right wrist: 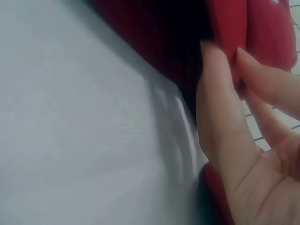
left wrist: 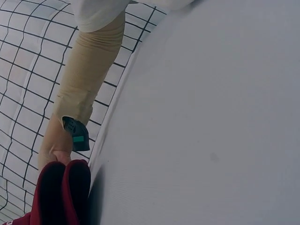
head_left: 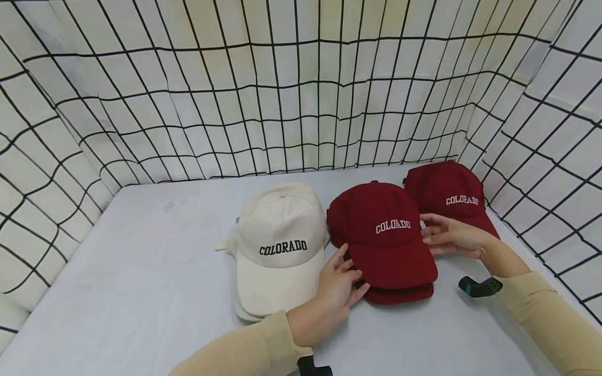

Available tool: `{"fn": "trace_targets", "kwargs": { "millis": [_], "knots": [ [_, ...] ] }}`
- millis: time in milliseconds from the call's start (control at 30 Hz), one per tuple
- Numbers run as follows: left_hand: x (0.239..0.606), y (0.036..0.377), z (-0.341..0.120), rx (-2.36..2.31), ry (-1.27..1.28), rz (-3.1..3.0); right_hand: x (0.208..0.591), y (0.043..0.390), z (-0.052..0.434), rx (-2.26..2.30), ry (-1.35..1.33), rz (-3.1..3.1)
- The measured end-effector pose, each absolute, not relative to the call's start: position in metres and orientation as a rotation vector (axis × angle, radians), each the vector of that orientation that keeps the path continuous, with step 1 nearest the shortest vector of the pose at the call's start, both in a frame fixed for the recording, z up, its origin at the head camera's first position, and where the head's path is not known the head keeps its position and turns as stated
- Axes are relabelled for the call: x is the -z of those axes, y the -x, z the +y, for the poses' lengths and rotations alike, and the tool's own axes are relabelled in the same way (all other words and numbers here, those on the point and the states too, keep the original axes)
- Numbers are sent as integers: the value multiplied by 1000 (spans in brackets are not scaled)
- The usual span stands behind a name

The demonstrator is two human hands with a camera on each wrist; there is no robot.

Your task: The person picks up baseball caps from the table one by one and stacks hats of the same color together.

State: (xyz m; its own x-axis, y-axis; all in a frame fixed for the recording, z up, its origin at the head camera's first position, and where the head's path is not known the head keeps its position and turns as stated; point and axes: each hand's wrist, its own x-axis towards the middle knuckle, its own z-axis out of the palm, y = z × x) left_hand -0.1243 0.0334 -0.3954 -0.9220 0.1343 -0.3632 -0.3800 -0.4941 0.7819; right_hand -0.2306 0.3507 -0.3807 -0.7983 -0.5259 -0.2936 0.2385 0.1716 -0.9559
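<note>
Two dark red baseball caps are stacked; the top cap (head_left: 381,219) reads COLORADO in white, and the lower cap's brim (head_left: 400,295) shows beneath it. My left hand (head_left: 331,292) lies along the left edge of the brims, fingers spread and touching them. On the other side my right hand (head_left: 453,237) reaches in, its fingertips against the cap's right side. Seen close in the right wrist view, the right hand's thumb and fingers (right wrist: 220,93) rest at the red edge, fairly straight. The left wrist view shows the two brims (left wrist: 61,192), but not the left hand.
Left of the red stack sit stacked cream caps (head_left: 279,250) with black COLORADO lettering. Another red cap (head_left: 447,190) lies at the back right, behind my right hand. A white table (head_left: 141,271) is bordered by black wire grid (head_left: 301,104) with pale cloth behind it.
</note>
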Motion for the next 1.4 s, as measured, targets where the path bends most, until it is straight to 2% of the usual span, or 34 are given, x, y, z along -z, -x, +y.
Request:
{"fn": "trace_targets", "kwargs": {
  "millis": [567, 1400],
  "knots": [
    [399, 115, 32, -2414, 351, 1418, 376, 228, 345, 1537, 284, 2044],
    [382, 122, 19, -2300, 303, 1506, 376, 220, 339, 1509, 307, 2058]
  ]
}}
